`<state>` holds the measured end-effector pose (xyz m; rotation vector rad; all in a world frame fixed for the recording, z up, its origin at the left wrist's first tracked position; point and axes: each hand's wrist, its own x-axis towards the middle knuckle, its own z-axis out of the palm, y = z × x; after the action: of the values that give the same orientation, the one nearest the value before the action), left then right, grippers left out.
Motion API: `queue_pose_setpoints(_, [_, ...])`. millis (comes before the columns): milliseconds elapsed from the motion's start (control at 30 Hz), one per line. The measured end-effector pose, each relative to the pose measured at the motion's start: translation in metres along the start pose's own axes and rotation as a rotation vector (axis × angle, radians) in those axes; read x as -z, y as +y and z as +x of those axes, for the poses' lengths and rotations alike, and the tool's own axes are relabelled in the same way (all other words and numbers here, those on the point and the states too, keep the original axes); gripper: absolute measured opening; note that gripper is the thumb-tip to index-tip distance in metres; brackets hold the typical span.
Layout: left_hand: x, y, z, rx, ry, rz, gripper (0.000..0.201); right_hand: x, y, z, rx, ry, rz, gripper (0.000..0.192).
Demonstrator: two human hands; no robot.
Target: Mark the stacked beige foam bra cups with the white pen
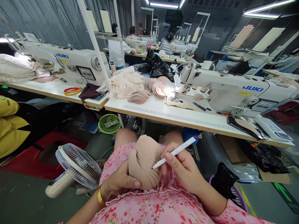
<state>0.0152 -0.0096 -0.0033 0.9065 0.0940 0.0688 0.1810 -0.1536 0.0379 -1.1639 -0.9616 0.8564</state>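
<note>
Stack of pads (144, 160): fanned beige cups on the lap, below the table edge (177, 119), tilted so each rim shows
Left hand (118, 183): cupped under the stack, fingers closed round its base; steadies it
Right hand (183, 166): pinched shut on a white pen (175, 151), just right of the stack; tip touching the top cup's edge

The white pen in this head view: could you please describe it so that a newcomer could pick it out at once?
Start at the long white sewing table and drop to the lap in the pink floral dress below it. There the left hand holds a fanned stack of beige pads, and the right hand grips the white pen. It is slim and white, its tip at the pads.
</note>
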Motion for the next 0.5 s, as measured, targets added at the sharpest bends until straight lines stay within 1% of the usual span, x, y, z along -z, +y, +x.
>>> queue_pose_setpoints(100, [-0.0046, 0.0049, 0.0023, 0.015, -0.004, -0.001, 0.082, -0.0019, -0.0018, 0.0012, -0.011, -0.005, -0.013, 0.033])
queue_pose_setpoints(233, [-0.0054, 0.0078, 0.0036, 0.025, -0.027, -0.001, 0.076, -0.0044, -0.001, 0.0015, -0.05, -0.039, -0.052, 0.037])
queue_pose_setpoints(333, [-0.0035, 0.0075, 0.0029, 0.032, -0.058, -0.015, 0.078, -0.0053, 0.0003, 0.0018, -0.095, -0.069, 0.015, 0.039])
queue_pose_setpoints(433, [-0.0011, 0.0059, 0.0018, 0.032, -0.037, -0.011, 0.078, -0.0041, 0.0004, 0.0027, -0.102, -0.035, 0.102, 0.039])
queue_pose_setpoints(500, [-0.0004, 0.0048, 0.0017, 0.037, -0.009, -0.034, 0.084, -0.0032, -0.0005, 0.0032, -0.079, -0.007, 0.091, 0.038])
